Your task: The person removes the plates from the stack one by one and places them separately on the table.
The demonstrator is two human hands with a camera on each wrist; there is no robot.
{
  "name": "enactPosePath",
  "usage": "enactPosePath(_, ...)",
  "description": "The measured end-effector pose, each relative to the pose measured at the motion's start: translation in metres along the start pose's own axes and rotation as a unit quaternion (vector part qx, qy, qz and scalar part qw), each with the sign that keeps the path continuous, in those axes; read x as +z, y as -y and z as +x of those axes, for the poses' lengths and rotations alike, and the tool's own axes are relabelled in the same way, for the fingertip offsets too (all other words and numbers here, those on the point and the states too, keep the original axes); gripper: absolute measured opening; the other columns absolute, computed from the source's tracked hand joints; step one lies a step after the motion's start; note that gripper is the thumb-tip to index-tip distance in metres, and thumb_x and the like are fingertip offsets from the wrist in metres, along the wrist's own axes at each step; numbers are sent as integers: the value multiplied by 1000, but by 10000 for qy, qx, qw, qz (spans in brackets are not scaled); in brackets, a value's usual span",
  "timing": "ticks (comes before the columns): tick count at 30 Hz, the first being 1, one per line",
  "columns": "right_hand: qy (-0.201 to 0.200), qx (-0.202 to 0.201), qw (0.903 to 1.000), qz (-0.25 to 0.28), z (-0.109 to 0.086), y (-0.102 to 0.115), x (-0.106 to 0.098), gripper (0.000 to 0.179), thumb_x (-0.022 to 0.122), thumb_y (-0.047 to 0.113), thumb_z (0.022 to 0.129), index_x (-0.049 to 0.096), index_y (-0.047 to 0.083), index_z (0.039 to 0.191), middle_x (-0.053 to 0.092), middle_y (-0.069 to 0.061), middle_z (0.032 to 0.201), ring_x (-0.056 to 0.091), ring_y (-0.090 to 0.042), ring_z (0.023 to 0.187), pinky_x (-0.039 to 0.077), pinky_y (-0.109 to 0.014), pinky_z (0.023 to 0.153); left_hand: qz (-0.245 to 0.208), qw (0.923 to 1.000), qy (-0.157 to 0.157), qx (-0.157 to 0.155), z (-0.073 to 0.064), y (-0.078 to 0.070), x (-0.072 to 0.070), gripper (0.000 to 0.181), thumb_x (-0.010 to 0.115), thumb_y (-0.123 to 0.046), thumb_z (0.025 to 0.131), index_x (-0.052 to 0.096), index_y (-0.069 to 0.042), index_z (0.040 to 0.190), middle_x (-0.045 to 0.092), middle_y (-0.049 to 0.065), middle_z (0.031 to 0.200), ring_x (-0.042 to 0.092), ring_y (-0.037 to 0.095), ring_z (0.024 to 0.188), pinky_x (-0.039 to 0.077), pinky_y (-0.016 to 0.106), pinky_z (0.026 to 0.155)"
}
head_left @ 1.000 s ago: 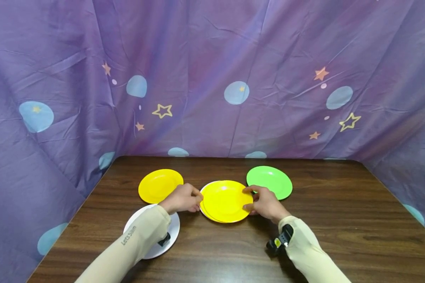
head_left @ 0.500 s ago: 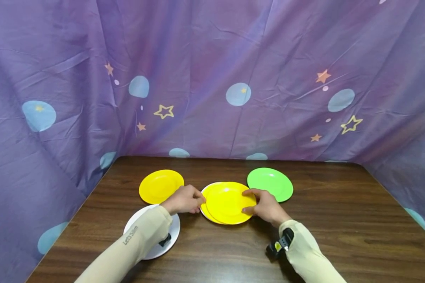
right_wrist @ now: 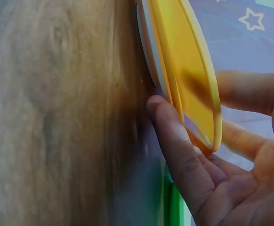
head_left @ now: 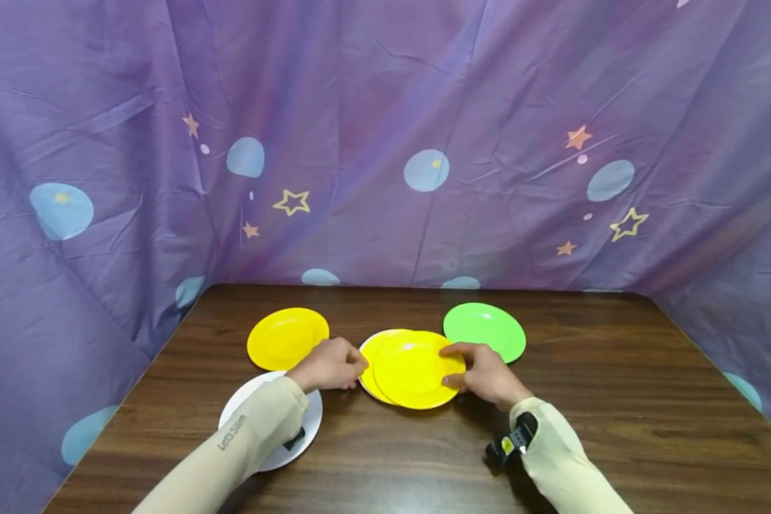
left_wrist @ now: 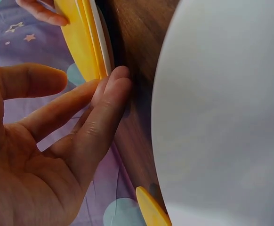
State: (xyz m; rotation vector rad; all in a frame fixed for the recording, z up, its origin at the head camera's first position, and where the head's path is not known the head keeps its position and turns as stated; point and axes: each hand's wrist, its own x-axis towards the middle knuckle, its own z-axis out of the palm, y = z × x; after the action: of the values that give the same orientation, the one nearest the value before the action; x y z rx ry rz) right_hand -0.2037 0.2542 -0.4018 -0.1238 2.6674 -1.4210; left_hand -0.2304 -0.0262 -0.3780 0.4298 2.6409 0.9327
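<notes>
In the head view a stack of plates stands mid-table, its top yellow plate (head_left: pixel 412 373) shifted right over a second yellow plate (head_left: pixel 370 365). The rim of a white plate (left_wrist: pixel 102 37) shows beneath them in the left wrist view. My right hand (head_left: pixel 487 373) grips the top plate by its right edge; the right wrist view has that plate's near edge (right_wrist: pixel 214 108) lifted off the layers below, fingers underneath. At the stack's left side, my left hand (head_left: pixel 333 363) has its fingertips right at the rim, its thumb (left_wrist: pixel 38 81) held apart from them.
Another yellow plate (head_left: pixel 285 339) lies at the back left, and a green plate (head_left: pixel 485 330) at the back right. A white plate (head_left: pixel 311 421) sits under my left forearm. Behind the wooden table (head_left: pixel 585 400) hangs a purple curtain (head_left: pixel 360 143).
The top yellow plate has slid to the right with my right hand, baring more of the yellow plate below it. My left hand has stayed by the stack's left rim.
</notes>
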Motion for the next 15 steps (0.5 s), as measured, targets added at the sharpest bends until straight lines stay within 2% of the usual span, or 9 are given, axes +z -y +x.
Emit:
enactPosePath(4,-72,-5,9996,286,-1,-4,-7,50,77,0,78,65,-3,126,65,-25,124,65,-15,71,60,-30,63,9,10000,-38,26,0,-2,-1,19,60,-14,93,77,-9,99,68,3,71,57,8,60,46,17,57)
enactPosePath(10,-213,-16,9975,677,-6,-14,-20,52,73,-3,76,64,-3,127,61,-25,134,66,-18,86,60,-31,66,-85,9999,71,-35,-2,-3,0,25,60,-8,92,74,-3,112,72,6,84,62,9,66,52,18,59)
enactPosePath(15,-229,59,9957,891,-11,-20,-29,53,72,-1,79,61,-3,131,58,-25,138,64,-14,83,57,-27,65,-152,9998,60,-73,-1,-3,1,25,59,-6,92,74,-3,112,72,5,85,64,11,67,54,20,60)
